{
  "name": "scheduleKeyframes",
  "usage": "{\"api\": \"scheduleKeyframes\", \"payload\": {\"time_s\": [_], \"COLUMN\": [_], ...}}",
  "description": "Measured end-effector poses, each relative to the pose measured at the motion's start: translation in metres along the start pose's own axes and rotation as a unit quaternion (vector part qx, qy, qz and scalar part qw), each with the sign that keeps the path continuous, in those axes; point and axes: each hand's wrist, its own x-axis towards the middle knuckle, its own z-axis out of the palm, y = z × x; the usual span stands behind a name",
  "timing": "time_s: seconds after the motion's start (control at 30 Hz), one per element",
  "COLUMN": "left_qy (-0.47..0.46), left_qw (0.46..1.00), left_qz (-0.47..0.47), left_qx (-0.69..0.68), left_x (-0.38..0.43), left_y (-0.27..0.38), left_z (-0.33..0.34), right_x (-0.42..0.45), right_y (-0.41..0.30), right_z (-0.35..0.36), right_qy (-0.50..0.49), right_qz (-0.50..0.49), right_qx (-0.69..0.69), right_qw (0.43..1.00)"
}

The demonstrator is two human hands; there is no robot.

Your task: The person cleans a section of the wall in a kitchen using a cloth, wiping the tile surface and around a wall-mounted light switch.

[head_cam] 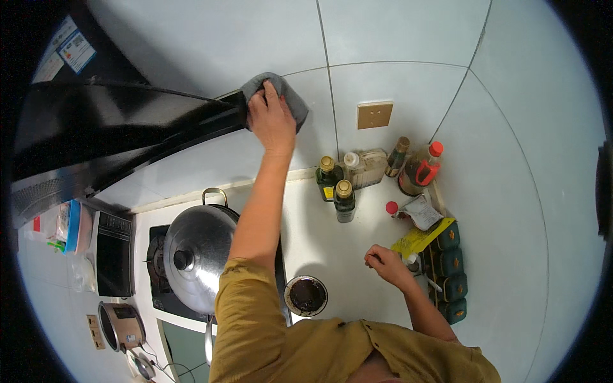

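My left hand [270, 117] is stretched up to the end of the black range hood [191, 117]. Under its fingers a grey cloth [294, 103] is pressed against the hood's edge, beside the tiled wall. Over the white countertop [311, 244], my right hand [387, 265] hangs loosely curled, and I see nothing in it. Close to that hand are a yellow packet [419, 237] and a row of dark green lidded boxes [452, 261]. A glass bowl [306, 296] with dark residue sits between my arms, near my body.
Below my left arm, a large lidded wok [201, 253] covers part of the gas hob [158, 258]. Dark glass bottles [345, 201], a plastic jug [368, 167] and a red-capped bottle [421, 167] line the back corner. A socket [375, 115] is on the wall. Far left stands a microwave [115, 253].
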Motion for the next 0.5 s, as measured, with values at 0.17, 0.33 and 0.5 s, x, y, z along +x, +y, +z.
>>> {"api": "scheduleKeyframes", "payload": {"time_s": [0.17,0.33,0.5], "left_qy": [-0.023,-0.156,-0.161], "left_qw": [0.999,0.979,0.982], "left_qz": [0.022,-0.125,0.020], "left_qx": [0.031,-0.049,-0.094], "left_x": [-0.016,-0.087,-0.107], "left_y": [-0.016,-0.001,-0.007], "left_z": [0.008,0.013,0.011], "right_x": [0.005,0.009,0.005], "right_y": [0.001,-0.010,-0.006], "right_z": [0.001,0.000,-0.009], "right_qy": [-0.001,-0.005,0.012], "right_qz": [-0.021,-0.049,-0.056], "right_qx": [-0.002,0.007,0.002], "right_qw": [1.000,0.999,0.998]}}
